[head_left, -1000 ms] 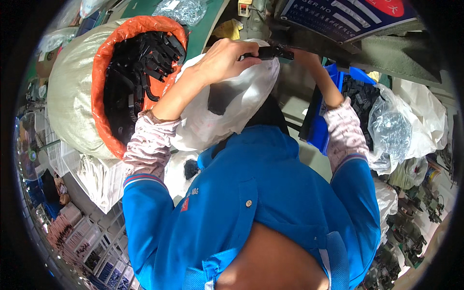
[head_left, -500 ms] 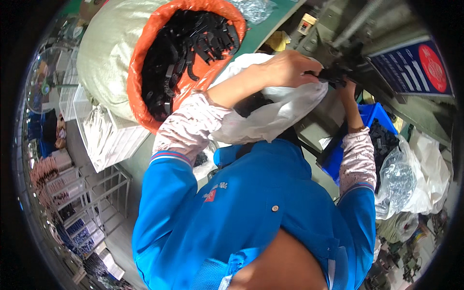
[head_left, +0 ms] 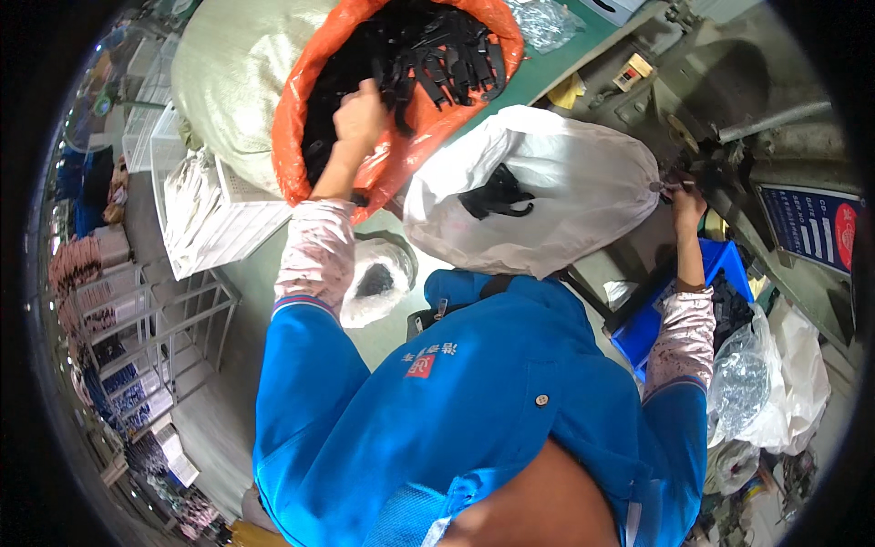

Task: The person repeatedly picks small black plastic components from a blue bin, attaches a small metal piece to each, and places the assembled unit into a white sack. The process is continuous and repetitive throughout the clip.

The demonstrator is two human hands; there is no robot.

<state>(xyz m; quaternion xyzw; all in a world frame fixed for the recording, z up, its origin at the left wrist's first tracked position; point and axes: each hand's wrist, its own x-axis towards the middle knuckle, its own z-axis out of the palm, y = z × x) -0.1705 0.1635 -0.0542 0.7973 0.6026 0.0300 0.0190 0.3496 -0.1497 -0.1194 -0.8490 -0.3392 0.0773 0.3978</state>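
My left hand (head_left: 359, 120) is over the orange plastic-lined sack (head_left: 290, 137), its fingers curled among black plastic parts (head_left: 447, 59); what they hold, if anything, is hidden. At the right, my right hand (head_left: 688, 208) is at the machine (head_left: 729, 100), its fingers closed around something small and dark that I cannot make out. Between my hands hangs a white bag (head_left: 583, 182), its mouth wide and its far end gathered close to the machine. A few black parts (head_left: 497, 193) lie inside it.
A blue bin (head_left: 638, 342) with black parts stands below my right forearm, beside clear plastic bags (head_left: 743, 374). White baskets (head_left: 219, 214) stand at the left, near a metal rack (head_left: 173, 337). A small clear bag (head_left: 378, 278) lies near my left sleeve. A green table (head_left: 597, 41) runs behind.
My left hand has moved left from the machine, beside the right hand, to the orange sack. The white bag's mouth now shows fully. My right hand stays at the machine. The view has shifted.
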